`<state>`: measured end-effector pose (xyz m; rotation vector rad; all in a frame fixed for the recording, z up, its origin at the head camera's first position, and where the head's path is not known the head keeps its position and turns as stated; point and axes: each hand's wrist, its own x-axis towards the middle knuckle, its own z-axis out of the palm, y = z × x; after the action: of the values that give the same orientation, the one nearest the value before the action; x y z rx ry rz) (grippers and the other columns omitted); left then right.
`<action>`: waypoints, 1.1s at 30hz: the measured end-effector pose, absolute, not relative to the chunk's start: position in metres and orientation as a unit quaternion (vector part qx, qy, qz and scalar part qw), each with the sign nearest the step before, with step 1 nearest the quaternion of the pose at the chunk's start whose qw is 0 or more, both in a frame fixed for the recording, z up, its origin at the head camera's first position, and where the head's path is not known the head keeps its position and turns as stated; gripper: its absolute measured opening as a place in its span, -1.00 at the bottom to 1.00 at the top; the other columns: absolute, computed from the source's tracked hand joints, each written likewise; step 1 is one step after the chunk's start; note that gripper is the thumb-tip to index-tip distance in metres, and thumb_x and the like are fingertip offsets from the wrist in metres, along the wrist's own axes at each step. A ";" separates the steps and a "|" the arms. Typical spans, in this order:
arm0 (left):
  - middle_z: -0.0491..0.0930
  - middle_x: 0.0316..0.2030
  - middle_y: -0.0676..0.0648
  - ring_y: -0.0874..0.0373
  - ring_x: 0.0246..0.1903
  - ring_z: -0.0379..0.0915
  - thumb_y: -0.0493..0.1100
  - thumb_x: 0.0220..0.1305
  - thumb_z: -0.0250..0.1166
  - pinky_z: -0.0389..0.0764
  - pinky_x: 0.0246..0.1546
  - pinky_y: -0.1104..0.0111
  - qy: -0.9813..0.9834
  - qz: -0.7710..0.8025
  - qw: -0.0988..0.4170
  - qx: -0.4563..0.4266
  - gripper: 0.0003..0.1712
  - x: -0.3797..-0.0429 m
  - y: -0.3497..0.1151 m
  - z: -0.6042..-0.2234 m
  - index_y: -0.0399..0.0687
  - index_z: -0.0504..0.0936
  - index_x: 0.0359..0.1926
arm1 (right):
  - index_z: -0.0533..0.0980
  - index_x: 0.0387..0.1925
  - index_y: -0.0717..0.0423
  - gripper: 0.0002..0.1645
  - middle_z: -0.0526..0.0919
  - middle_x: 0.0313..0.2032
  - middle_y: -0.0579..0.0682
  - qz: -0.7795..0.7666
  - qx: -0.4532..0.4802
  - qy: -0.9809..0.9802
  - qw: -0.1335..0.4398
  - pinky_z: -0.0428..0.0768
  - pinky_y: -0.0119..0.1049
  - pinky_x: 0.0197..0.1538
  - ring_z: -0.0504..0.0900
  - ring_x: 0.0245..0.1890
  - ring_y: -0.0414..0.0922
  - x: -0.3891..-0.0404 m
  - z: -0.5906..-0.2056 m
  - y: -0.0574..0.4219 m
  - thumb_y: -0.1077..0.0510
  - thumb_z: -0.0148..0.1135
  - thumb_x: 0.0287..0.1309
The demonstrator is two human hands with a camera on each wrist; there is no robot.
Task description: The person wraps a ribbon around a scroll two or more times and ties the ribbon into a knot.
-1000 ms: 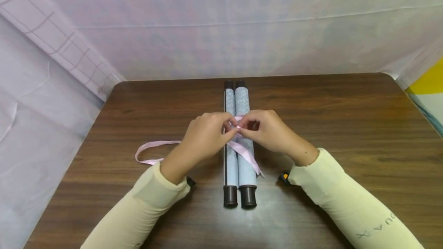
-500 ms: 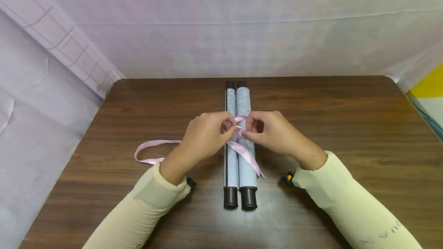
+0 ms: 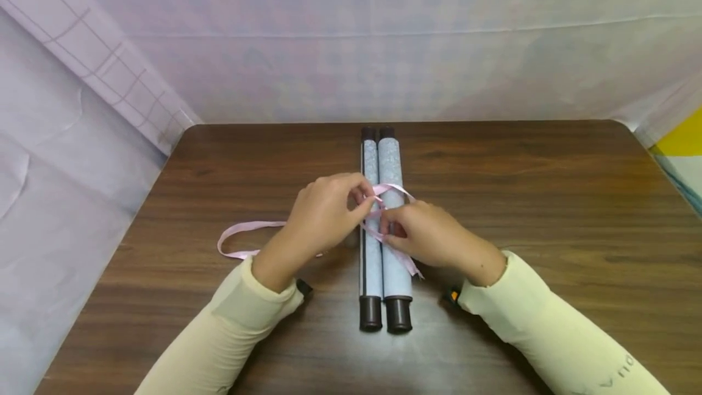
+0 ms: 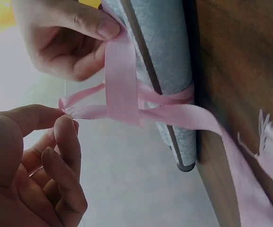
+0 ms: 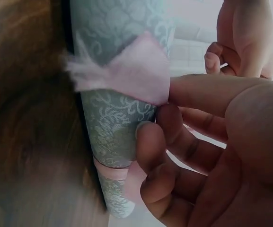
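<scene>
A pale blue scroll (image 3: 389, 163), rolled from both ends into two parallel rolls with dark end knobs, lies lengthwise on the table. Pink ribbon (image 4: 121, 78) wraps round its middle. My left hand (image 3: 329, 206) pinches a folded loop of that ribbon between thumb and forefinger, left of the rolls in the head view. Over the right roll, my right hand (image 3: 430, 233) pinches the ribbon near its frayed tail (image 5: 136, 71). In the left wrist view, a flat band of ribbon runs down from the right thumb across the loop.
The brown wooden table (image 3: 548, 200) reaches back to a pale cloth backdrop (image 3: 351, 35). A long end of ribbon (image 3: 247, 225) curves over the tabletop to the left, partly behind the left forearm. Small dark wrist devices show under both sleeve cuffs.
My right hand has let go near the left fingertips, moved toward me and taken the ribbon lower down. A ribbon arc now shows over the right roll. The left hand stays nearly still.
</scene>
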<state>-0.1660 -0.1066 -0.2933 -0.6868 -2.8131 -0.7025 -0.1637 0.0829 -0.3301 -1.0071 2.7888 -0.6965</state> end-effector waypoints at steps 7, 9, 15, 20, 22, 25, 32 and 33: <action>0.58 -0.51 0.24 0.33 -0.63 0.35 -0.01 0.17 0.26 0.40 -0.66 0.39 -0.945 -0.225 0.084 -0.224 -0.95 -0.169 -0.103 -0.292 0.20 0.60 -0.37 | 0.52 -0.52 -0.05 -0.91 0.49 -0.71 -0.20 -0.260 -0.312 0.913 0.045 0.40 -0.43 -0.71 0.39 -0.73 -0.31 -0.159 -0.334 0.102 0.16 0.27 0.03; 0.58 -0.51 0.24 0.33 -0.64 0.35 -0.01 0.16 0.26 0.40 -0.67 0.39 -0.945 -0.221 0.088 -0.224 -0.96 -0.170 -0.103 -0.292 0.20 0.60 -0.38 | 0.51 -0.53 -0.06 -0.89 0.48 -0.71 -0.20 -0.260 -0.306 0.915 0.038 0.38 -0.41 -0.71 0.38 -0.73 -0.31 -0.158 -0.334 0.110 0.17 0.27 0.03; 0.58 -0.51 0.24 0.34 -0.63 0.36 -0.01 0.15 0.25 0.41 -0.66 0.37 -0.945 -0.226 0.085 -0.221 -0.96 -0.170 -0.101 -0.292 0.21 0.60 -0.39 | 0.49 -0.57 -0.09 -0.85 0.43 -0.75 -0.23 -0.213 -0.290 0.933 0.014 0.34 -0.38 -0.71 0.35 -0.75 -0.31 -0.157 -0.336 0.140 0.16 0.28 -0.01; 0.57 -0.52 0.25 0.33 -0.65 0.35 -0.02 0.15 0.24 0.40 -0.67 0.38 -0.945 -0.227 0.083 -0.221 -0.96 -0.170 -0.099 -0.292 0.21 0.59 -0.39 | 0.48 -0.59 -0.10 -0.84 0.40 -0.76 -0.23 -0.179 -0.272 0.945 0.015 0.32 -0.37 -0.71 0.32 -0.74 -0.30 -0.156 -0.341 0.169 0.15 0.30 -0.04; 0.56 -0.53 0.25 0.33 -0.66 0.34 -0.02 0.15 0.23 0.39 -0.68 0.38 -0.945 -0.224 0.084 -0.222 -0.96 -0.170 -0.098 -0.292 0.21 0.59 -0.39 | 0.48 -0.59 -0.11 -0.84 0.40 -0.76 -0.23 -0.170 -0.260 0.950 0.018 0.31 -0.36 -0.70 0.32 -0.74 -0.29 -0.155 -0.343 0.179 0.14 0.31 -0.04; 0.56 -0.53 0.24 0.32 -0.67 0.34 -0.02 0.15 0.23 0.38 -0.69 0.39 -0.946 -0.222 0.084 -0.222 -0.96 -0.170 -0.097 -0.291 0.19 0.59 -0.39 | 0.47 -0.59 -0.11 -0.84 0.40 -0.75 -0.23 -0.158 -0.248 0.955 0.023 0.32 -0.35 -0.69 0.32 -0.73 -0.28 -0.154 -0.344 0.190 0.13 0.31 -0.04; 0.55 -0.55 0.24 0.31 -0.69 0.33 -0.03 0.15 0.23 0.37 -0.70 0.39 -0.946 -0.221 0.087 -0.221 -0.96 -0.170 -0.098 -0.292 0.19 0.59 -0.39 | 0.48 -0.57 -0.11 -0.85 0.42 -0.73 -0.22 -0.145 -0.235 0.960 0.038 0.34 -0.34 -0.68 0.33 -0.71 -0.27 -0.154 -0.342 0.205 0.12 0.29 0.00; 0.55 -0.55 0.24 0.31 -0.69 0.33 -0.03 0.15 0.22 0.37 -0.71 0.39 -0.946 -0.221 0.086 -0.221 -0.96 -0.170 -0.098 -0.292 0.19 0.59 -0.39 | 0.48 -0.57 -0.11 -0.86 0.42 -0.73 -0.22 -0.143 -0.233 0.961 0.039 0.34 -0.34 -0.69 0.34 -0.71 -0.27 -0.155 -0.342 0.207 0.12 0.29 0.00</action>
<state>-0.1704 -0.0977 -0.2921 -0.6586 -2.8187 -0.6594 -0.1546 0.2069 -0.3419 -0.7146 2.9471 -0.4376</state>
